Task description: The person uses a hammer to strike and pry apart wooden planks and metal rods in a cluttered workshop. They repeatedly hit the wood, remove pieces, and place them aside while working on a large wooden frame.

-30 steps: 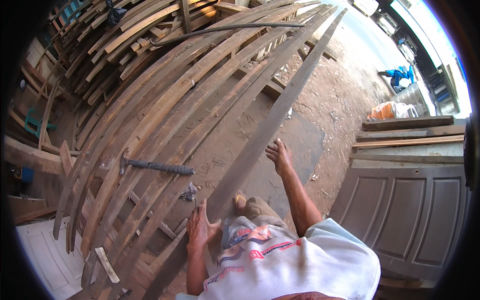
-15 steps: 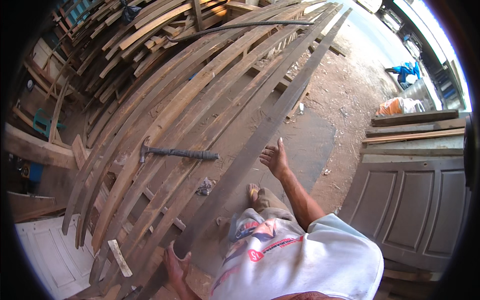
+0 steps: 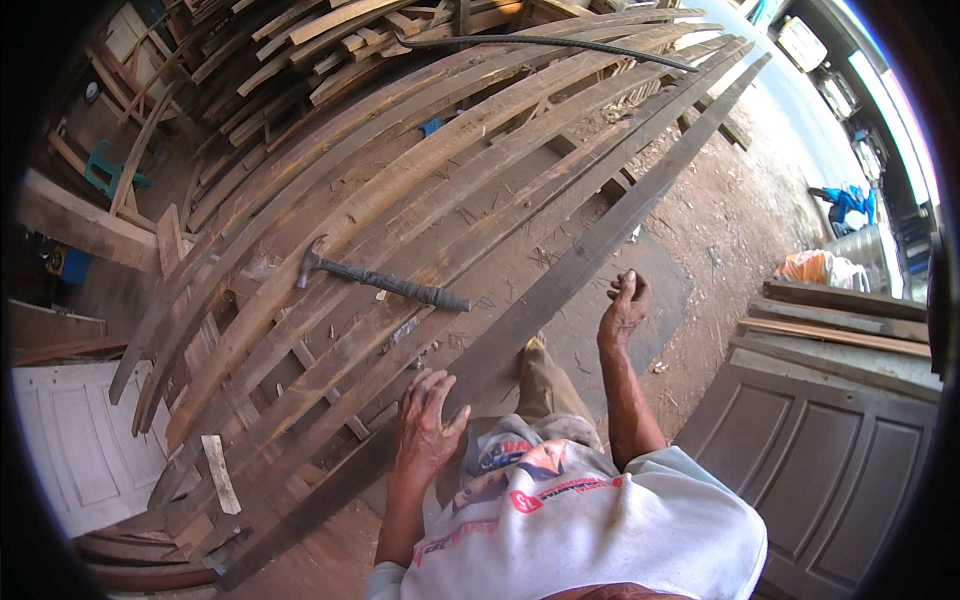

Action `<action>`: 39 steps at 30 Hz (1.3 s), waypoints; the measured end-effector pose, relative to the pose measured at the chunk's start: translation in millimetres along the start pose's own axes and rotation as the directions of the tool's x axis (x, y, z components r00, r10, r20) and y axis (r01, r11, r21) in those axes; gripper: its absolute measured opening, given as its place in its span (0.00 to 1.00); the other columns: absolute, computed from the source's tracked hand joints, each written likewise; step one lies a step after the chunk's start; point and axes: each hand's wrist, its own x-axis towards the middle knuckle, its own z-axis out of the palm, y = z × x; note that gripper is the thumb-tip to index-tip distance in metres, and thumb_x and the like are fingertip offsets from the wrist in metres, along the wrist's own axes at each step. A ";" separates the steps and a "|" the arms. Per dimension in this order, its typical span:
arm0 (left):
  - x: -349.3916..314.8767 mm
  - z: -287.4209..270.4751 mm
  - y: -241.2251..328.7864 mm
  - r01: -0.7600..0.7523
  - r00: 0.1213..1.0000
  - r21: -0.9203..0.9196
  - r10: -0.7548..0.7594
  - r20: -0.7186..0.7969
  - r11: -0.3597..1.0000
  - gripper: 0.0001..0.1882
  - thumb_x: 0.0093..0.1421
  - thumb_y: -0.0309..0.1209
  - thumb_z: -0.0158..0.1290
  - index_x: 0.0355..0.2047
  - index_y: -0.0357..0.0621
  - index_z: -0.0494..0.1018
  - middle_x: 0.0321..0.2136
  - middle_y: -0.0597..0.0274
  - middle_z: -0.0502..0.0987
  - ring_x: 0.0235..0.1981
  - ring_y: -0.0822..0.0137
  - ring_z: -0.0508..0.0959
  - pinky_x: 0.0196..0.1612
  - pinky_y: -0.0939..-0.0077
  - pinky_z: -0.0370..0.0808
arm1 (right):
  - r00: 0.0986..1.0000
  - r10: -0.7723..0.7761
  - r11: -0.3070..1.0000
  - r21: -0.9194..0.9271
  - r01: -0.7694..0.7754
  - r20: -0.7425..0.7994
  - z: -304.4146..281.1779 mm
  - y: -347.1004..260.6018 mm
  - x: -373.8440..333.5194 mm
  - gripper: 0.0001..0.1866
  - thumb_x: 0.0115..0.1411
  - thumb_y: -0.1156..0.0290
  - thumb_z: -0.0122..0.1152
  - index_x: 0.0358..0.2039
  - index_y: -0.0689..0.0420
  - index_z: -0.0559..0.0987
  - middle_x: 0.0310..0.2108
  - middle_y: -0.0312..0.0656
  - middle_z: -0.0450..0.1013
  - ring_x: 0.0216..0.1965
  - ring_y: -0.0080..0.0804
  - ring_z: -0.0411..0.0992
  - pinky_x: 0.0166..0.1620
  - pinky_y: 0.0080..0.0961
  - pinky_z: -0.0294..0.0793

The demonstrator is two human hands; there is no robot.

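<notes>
A long dark plank runs diagonally beside me, nearest of a row of long timber planks. My left hand is over its near edge, fingers stretched and thumb apart, holding nothing; whether it touches the wood I cannot tell. To the right of that plank, my right hand is raised with its fingers curled together, and no object shows in it. A claw hammer with a dark wrapped handle lies across the neighbouring planks, its head to the left.
Stacked timber fills the far left, and a dark bent rod lies over the planks. A white panelled door is at the left. On the right stand a brown panelled door and more boards. A short wood offcut rests near the plank ends.
My left hand has let go of the dark plank's near end and moved up and right, fingers spread. My right hand has shifted right and its fingers have curled. The view has turned slightly.
</notes>
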 end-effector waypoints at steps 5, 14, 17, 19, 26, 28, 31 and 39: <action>94.4 34.0 15.5 0.110 0.970 0.130 -0.078 -0.230 0.985 0.36 0.53 0.32 0.69 0.62 0.42 0.69 0.62 0.45 0.67 0.67 0.42 0.63 0.67 0.44 0.63 | 0.974 -0.143 0.987 0.101 0.127 0.177 25.5 -28.6 86.4 0.20 0.74 0.58 0.56 0.52 0.64 0.75 0.38 0.43 0.75 0.35 0.26 0.75 0.40 0.26 0.77; 142.6 89.4 -7.6 0.432 0.850 0.367 -0.237 -0.470 0.824 0.36 0.60 0.51 0.62 0.61 0.41 0.69 0.64 0.43 0.63 0.66 0.39 0.58 0.68 0.42 0.56 | 0.855 -0.106 0.994 0.066 0.084 0.507 69.5 -39.7 156.9 0.15 0.73 0.64 0.59 0.48 0.65 0.78 0.32 0.39 0.76 0.29 0.21 0.72 0.34 0.21 0.73; 148.2 92.5 -9.2 0.437 0.844 0.369 -0.232 -0.483 0.820 0.33 0.63 0.52 0.59 0.59 0.41 0.71 0.63 0.45 0.65 0.66 0.41 0.59 0.68 0.41 0.55 | 0.819 -0.137 0.984 0.171 0.048 0.557 91.5 -42.3 172.5 0.13 0.73 0.65 0.59 0.46 0.64 0.78 0.31 0.38 0.76 0.28 0.21 0.71 0.34 0.21 0.73; 152.9 97.8 -16.2 0.407 0.822 0.359 -0.165 -0.546 0.840 0.31 0.64 0.53 0.57 0.56 0.40 0.73 0.62 0.47 0.67 0.66 0.42 0.60 0.68 0.42 0.55 | 0.818 -0.216 0.969 0.219 0.113 0.533 90.0 -53.5 181.4 0.13 0.73 0.65 0.59 0.45 0.64 0.78 0.30 0.38 0.76 0.28 0.21 0.71 0.33 0.21 0.72; 161.9 97.7 -28.1 0.251 0.571 -0.181 -0.297 -0.766 0.951 0.31 0.74 0.51 0.37 0.49 0.35 0.77 0.49 0.48 0.79 0.57 0.46 0.72 0.64 0.50 0.64 | 0.804 -0.231 0.971 0.188 0.150 0.549 75.1 -69.5 204.9 0.12 0.73 0.65 0.58 0.42 0.63 0.79 0.24 0.36 0.73 0.23 0.20 0.68 0.29 0.20 0.69; 154.4 100.8 -29.2 0.288 0.512 -0.361 -0.461 -0.725 0.887 0.32 0.76 0.50 0.33 0.47 0.33 0.78 0.48 0.49 0.81 0.55 0.49 0.75 0.63 0.55 0.66 | 0.775 -0.186 0.982 0.137 0.129 0.604 98.5 -96.1 222.4 0.14 0.72 0.65 0.60 0.44 0.65 0.79 0.26 0.37 0.74 0.26 0.19 0.70 0.30 0.20 0.71; 156.2 98.2 -32.1 0.356 0.440 -0.478 -0.596 -0.672 0.803 0.29 0.76 0.48 0.38 0.51 0.32 0.76 0.48 0.48 0.80 0.53 0.54 0.77 0.60 0.61 0.70 | 0.596 -0.251 0.918 -0.007 0.396 0.763 146.4 -131.4 274.8 0.15 0.70 0.62 0.62 0.46 0.63 0.80 0.33 0.44 0.79 0.32 0.26 0.77 0.37 0.26 0.76; 189.6 116.8 -21.6 0.473 0.246 -0.267 -0.417 -0.875 0.840 0.29 0.71 0.45 0.50 0.62 0.33 0.66 0.56 0.47 0.72 0.54 0.56 0.75 0.59 0.60 0.70 | 0.327 -0.509 0.554 0.012 0.832 0.796 322.2 -37.4 497.7 0.27 0.62 0.61 0.70 0.56 0.62 0.74 0.46 0.59 0.78 0.46 0.54 0.78 0.50 0.44 0.78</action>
